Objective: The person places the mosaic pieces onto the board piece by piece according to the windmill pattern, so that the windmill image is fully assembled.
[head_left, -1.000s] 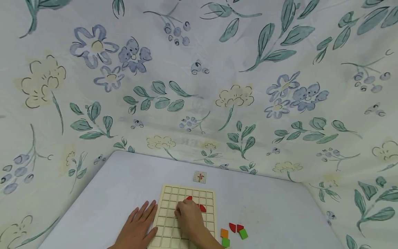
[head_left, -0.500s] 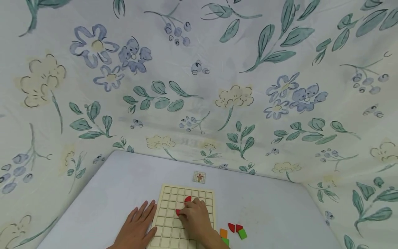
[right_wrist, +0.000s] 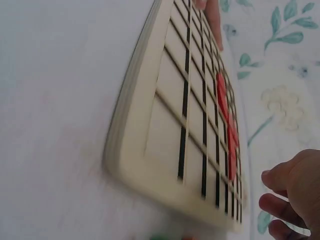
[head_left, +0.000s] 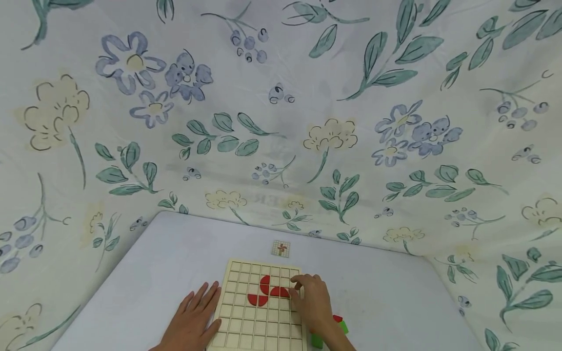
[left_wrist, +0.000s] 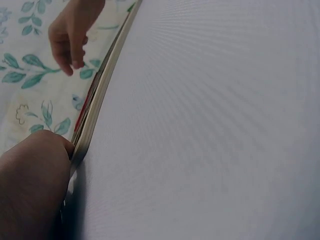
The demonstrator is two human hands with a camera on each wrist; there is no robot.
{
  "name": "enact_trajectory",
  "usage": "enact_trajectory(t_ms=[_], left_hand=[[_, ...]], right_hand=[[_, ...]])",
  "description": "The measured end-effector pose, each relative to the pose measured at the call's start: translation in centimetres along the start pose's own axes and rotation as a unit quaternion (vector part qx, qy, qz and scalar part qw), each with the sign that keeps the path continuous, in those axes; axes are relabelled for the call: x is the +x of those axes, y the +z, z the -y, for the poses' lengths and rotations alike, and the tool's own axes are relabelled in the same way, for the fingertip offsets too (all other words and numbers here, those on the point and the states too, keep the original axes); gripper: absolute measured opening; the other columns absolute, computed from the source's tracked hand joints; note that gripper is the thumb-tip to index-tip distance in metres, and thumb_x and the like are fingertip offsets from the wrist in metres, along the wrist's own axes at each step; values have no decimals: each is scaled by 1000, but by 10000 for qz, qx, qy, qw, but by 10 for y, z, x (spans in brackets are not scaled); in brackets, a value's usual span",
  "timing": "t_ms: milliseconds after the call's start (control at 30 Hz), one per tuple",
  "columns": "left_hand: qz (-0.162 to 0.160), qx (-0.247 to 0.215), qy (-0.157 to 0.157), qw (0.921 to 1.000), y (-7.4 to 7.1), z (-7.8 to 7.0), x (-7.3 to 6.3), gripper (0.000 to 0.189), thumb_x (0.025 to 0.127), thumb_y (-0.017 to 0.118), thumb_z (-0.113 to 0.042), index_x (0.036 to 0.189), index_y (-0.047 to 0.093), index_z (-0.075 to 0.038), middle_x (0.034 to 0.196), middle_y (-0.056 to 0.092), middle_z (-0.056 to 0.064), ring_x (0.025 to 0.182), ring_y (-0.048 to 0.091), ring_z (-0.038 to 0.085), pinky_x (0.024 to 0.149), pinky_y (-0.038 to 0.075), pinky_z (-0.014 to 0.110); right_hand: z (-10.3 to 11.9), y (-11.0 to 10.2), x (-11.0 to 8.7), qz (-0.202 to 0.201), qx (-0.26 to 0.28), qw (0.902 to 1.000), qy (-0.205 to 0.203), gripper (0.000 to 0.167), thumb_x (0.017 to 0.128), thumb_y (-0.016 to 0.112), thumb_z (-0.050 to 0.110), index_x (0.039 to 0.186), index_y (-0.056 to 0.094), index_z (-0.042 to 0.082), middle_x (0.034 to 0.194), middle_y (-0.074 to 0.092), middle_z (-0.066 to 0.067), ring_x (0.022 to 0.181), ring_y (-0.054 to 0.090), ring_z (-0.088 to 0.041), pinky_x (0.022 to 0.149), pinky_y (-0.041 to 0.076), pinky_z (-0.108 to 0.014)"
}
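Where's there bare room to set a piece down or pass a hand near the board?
Bare tabletop lies right of the right hand and green blocks, and left of the small picture card, beyond the left hand. Near rows of the grid board are bare too. Crowded: the board's right edge, by hand and blocks, and around the red quarter-circle pieces.

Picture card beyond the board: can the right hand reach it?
Probably yes: the right hand seems to hold nothing, and only the flat board and tabletop lie between it and the picture card.
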State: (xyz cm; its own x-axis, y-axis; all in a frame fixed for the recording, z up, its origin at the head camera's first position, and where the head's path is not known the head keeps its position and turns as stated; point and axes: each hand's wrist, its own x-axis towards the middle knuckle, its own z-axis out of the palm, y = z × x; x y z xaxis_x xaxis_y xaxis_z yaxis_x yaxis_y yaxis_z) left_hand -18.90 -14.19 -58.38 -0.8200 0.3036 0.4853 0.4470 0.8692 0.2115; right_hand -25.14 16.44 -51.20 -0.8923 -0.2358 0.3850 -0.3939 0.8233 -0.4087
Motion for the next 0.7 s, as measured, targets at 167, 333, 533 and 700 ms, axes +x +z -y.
enact_trajectory(t_ms=[167, 333, 533, 700], left_hand=[[80, -176, -59, 9998, -3, -1, 1, 67, 95, 61, -40, 146, 45, 0, 151, 41, 13, 143, 27, 28, 114, -3, 31], [169, -265, -148, 9994, -6, -3, 2, 66, 95, 61, -40, 144, 47, 0, 152, 41, 13, 142, 29, 30, 114, -5, 30], [161, -196, -90, 9996, -5, -3, 3, 66, 95, 60, -40, 145, 46, 1, 152, 40, 13, 141, 29, 31, 114, -6, 30], [144, -145, -116, 9997, -6, -3, 3, 66, 94, 62, -39, 144, 47, 1, 151, 41, 14, 140, 30, 32, 114, -7, 29]], right_hand=[[-20, -13, -9, 74, -166, 9993, 319, 16, 81, 81, 12, 96, 76, 13, 75, 59, 15, 72, 50, -10, 65, 43, -30], [-33, -23, -14, 136, -544, 9964, 636, 14, 80, 81, 15, 94, 76, 15, 73, 57, 15, 71, 48, -9, 64, 42, -30], [-44, -37, -21, 292, -730, 9923, 962, 14, 80, 81, 17, 93, 75, 16, 75, 59, 13, 72, 49, -11, 66, 43, -33], [-53, -47, -24, 607, -870, 9889, 1040, 12, 81, 80, 20, 92, 75, 16, 77, 60, 10, 73, 50, -13, 67, 44, -35]])
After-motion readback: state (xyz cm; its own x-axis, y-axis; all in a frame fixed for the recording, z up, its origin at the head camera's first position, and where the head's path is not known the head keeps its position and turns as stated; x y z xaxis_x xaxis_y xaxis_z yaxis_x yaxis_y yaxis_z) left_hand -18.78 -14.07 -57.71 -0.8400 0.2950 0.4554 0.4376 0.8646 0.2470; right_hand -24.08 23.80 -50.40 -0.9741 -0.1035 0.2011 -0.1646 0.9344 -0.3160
